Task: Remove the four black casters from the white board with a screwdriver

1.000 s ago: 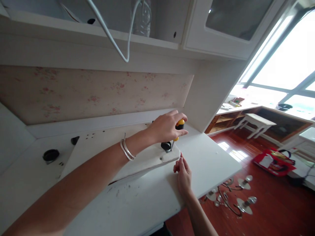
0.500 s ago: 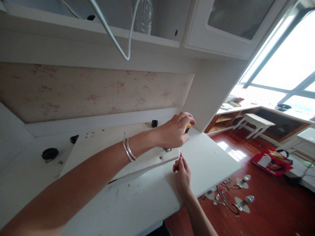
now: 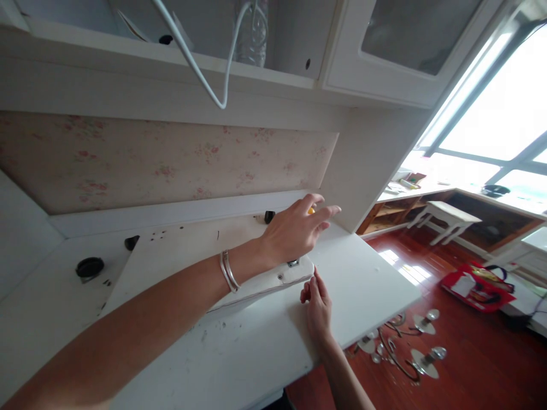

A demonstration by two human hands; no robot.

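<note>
My left hand [image 3: 293,228], with two silver bangles [image 3: 229,272] on its wrist, is over the right end of a white panel [image 3: 192,239]. Its fingers are partly loosened around a tool with a yellow handle [image 3: 311,210], which looks like a screwdriver; its lower part is hidden behind the hand. A small metal fitting [image 3: 293,263] shows on the panel just below that hand. At the panel's near right corner, my right hand [image 3: 318,307] has its fingers curled, thumb and forefinger against the edge. The panel lies on a white desktop [image 3: 363,285].
Black round caps [image 3: 89,267] sit left of the panel. Overhead, a white cable [image 3: 200,80] hangs from an open shelf holding a plastic bottle [image 3: 252,40]. On the red floor, right of the desk, lie a chandelier [image 3: 397,347] and a red bag [image 3: 478,287]; a white stool [image 3: 447,215] stands beyond.
My left hand has shifted slightly left and turned, its fingers now more extended around the yellow handle. My right hand stays at the panel's corner. The view has moved slightly.
</note>
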